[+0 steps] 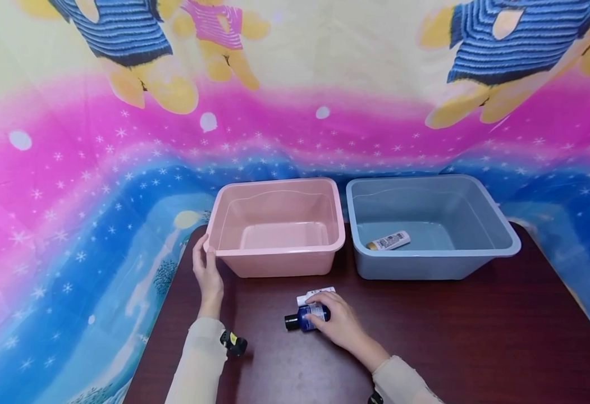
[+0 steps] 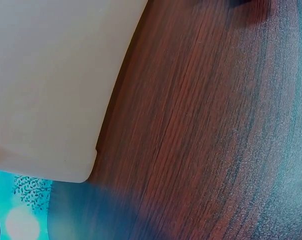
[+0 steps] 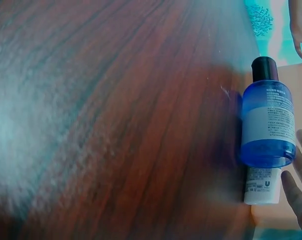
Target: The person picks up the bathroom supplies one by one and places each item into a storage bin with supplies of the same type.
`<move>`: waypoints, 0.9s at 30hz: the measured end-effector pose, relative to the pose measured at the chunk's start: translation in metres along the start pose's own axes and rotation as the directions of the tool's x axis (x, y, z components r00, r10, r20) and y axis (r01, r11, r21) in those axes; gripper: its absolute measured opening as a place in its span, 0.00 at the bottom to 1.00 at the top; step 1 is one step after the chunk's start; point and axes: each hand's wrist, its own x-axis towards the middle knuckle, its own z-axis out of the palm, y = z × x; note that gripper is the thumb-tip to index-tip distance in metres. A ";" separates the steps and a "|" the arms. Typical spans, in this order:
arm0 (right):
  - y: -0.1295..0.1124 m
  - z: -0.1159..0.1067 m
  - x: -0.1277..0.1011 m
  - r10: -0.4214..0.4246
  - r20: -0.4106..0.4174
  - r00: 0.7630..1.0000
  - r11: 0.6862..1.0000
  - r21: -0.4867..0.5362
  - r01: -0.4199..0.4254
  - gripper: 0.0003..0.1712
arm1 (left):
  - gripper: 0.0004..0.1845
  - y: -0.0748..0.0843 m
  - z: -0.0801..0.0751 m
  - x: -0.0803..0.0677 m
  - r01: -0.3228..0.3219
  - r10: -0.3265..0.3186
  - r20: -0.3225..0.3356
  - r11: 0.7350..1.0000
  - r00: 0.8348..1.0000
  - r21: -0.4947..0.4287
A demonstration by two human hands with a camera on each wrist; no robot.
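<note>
Blue bottle (image 1: pixel 305 317) under right hand (image 1: pixel 339 324), curled grip; left hand (image 1: pixel 206 271) relaxed, touching pink tub (image 1: pixel 276 254).

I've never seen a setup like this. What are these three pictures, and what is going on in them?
There is no machine here: a person wears three cameras, one on the head and one on each wrist. The head view shows a dark wooden table with a pink tub and a grey-blue tub; a small white tube lies in the grey-blue one. The left hand rests against the pink tub's corner. The right hand grasps a blue bottle with a black cap, lying beside a white tube. The right wrist view shows that pair close up; the left wrist view shows only table and tub.
</note>
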 end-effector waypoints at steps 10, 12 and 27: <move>0.002 0.009 -0.001 0.018 0.002 1.000 1.000 -0.015 -0.018 0.18 | 0.23 0.001 0.002 -0.001 -0.001 0.001 -0.032 1.000 0.999 0.009; 0.004 0.011 -0.001 0.002 0.002 1.000 1.000 -0.029 -0.002 0.19 | 0.23 0.001 0.002 -0.001 -0.002 0.002 -0.033 1.000 0.999 0.001; 0.009 0.020 0.001 -0.002 0.021 1.000 0.999 -0.034 0.003 0.22 | 0.22 0.000 0.004 -0.002 -0.023 0.022 -0.047 1.000 0.999 -0.008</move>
